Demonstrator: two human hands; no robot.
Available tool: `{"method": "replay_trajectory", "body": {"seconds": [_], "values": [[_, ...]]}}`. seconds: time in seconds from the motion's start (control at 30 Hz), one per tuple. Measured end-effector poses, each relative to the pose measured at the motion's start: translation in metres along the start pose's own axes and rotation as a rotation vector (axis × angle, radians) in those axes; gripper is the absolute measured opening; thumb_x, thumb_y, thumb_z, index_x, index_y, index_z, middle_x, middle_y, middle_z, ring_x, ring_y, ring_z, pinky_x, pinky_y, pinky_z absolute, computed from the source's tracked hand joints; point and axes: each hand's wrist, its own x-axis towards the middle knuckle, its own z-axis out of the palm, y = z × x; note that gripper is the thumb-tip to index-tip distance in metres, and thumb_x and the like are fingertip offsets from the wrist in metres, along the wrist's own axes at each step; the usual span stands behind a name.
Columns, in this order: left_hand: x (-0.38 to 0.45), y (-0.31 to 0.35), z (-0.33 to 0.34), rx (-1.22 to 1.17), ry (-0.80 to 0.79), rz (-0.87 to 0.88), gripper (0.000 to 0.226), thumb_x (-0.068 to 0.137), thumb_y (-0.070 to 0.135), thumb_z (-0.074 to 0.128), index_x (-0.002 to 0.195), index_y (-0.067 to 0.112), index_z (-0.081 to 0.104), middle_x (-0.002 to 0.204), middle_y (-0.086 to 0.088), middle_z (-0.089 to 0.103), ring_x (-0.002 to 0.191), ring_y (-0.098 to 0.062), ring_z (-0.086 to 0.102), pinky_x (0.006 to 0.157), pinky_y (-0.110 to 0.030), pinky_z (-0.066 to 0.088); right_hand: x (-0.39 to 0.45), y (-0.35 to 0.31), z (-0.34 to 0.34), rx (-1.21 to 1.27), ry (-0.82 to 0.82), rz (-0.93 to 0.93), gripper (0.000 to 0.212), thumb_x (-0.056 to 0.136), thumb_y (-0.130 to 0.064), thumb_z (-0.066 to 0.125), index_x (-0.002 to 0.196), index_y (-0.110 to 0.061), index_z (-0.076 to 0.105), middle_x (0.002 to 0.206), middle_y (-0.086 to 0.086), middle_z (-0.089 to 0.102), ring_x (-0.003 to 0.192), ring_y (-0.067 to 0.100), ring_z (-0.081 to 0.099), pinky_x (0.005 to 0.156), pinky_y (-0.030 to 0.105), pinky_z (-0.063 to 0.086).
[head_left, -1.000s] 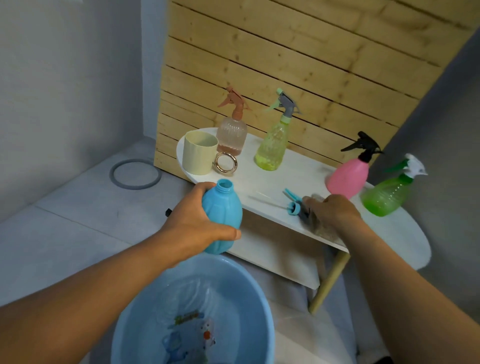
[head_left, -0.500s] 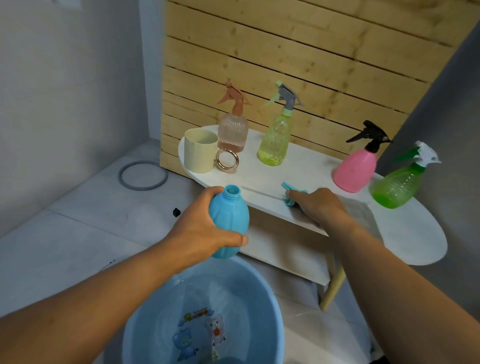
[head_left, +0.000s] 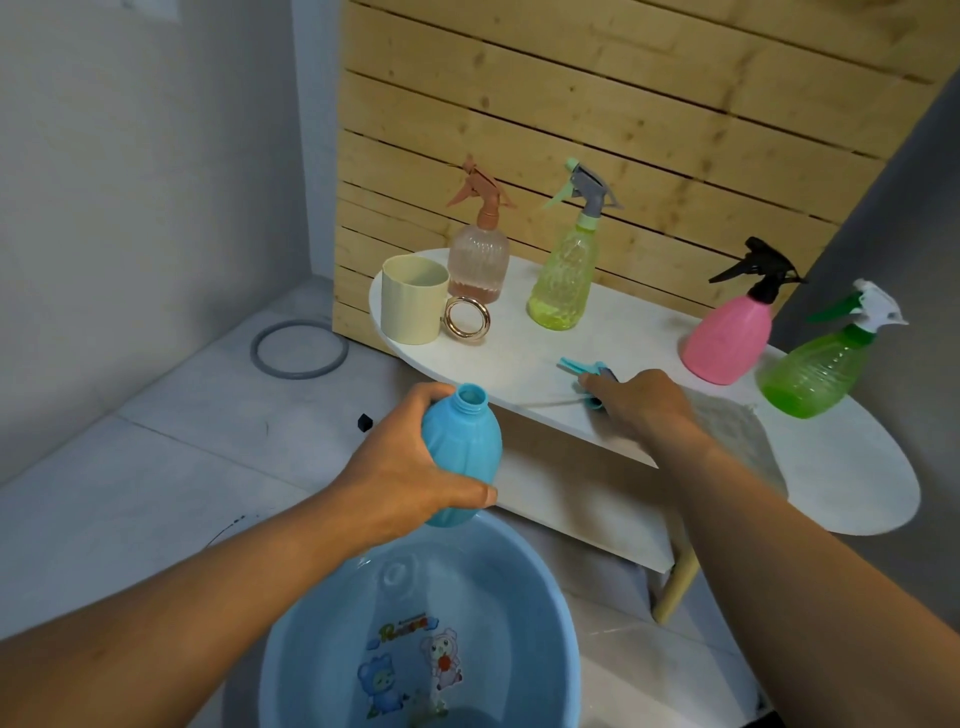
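Note:
My left hand (head_left: 410, 475) grips a blue bottle (head_left: 465, 447) with an open neck and no cap, holding it upright above a blue basin (head_left: 545, 597) of water on the floor. My right hand (head_left: 641, 402) lies on the white oval table (head_left: 857, 483), its fingers closing on the blue spray head (head_left: 587, 371) that lies flat there with its thin tube stretching left. How firmly the fingers hold the spray head is hidden.
On the table stand a cream cup (head_left: 413, 301), a gold ring (head_left: 466, 318), and brown (head_left: 478, 260), yellow (head_left: 563, 280), pink (head_left: 727, 338) and green (head_left: 815, 369) spray bottles. A wooden slat panel (head_left: 597, 104) backs it. A grey ring (head_left: 298, 349) lies on the floor.
My right hand has stayed on the spray head at the table's front edge. The blue bottle remains above the basin. The view has shifted slightly.

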Motion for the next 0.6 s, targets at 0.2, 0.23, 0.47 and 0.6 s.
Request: {"method": "replay_trajectory", "body": {"seconds": [0.2,0.23,0.47,0.6], "values": [[-0.001,-0.001,0.000,-0.005,-0.003,0.004,0.086,0.056,0.026,0.099,0.122,0.046,0.046,0.114,0.019,0.056,0.102,-0.009,0.062,0.077,-0.030,0.061,0.001,-0.006,0.000,0.085,-0.033,0.038,0.041,0.079,-0.047,0.072,0.075,-0.007,0.066,0.074,0.009,0.061,0.066,0.023,0.055,0.055,0.033,0.038],[-0.001,-0.002,0.000,-0.002,-0.004,0.006,0.087,0.056,0.027,0.099,0.122,0.046,0.046,0.114,0.020,0.056,0.102,-0.009,0.062,0.077,-0.030,0.061,0.000,-0.007,-0.001,0.131,-0.027,0.045,0.040,0.079,-0.046,0.072,0.073,-0.008,0.063,0.074,0.009,0.060,0.064,0.023,0.053,0.055,0.033,0.037],[0.001,-0.004,0.001,0.024,-0.006,-0.005,0.089,0.055,0.031,0.098,0.123,0.048,0.043,0.116,0.020,0.054,0.103,-0.009,0.059,0.076,-0.030,0.061,-0.026,-0.043,-0.008,0.671,-0.105,0.065,0.044,0.080,-0.040,0.079,0.097,0.001,0.074,0.070,0.008,0.063,0.050,0.017,0.046,0.046,0.025,0.039],[0.002,0.000,0.003,0.015,0.004,-0.004,0.088,0.056,0.028,0.098,0.122,0.047,0.044,0.115,0.020,0.054,0.102,-0.009,0.060,0.073,-0.027,0.060,-0.052,-0.069,-0.014,0.908,-0.109,-0.124,0.052,0.081,-0.034,0.082,0.114,0.002,0.064,0.081,0.010,0.066,0.055,0.015,0.055,0.050,0.026,0.045]]}}
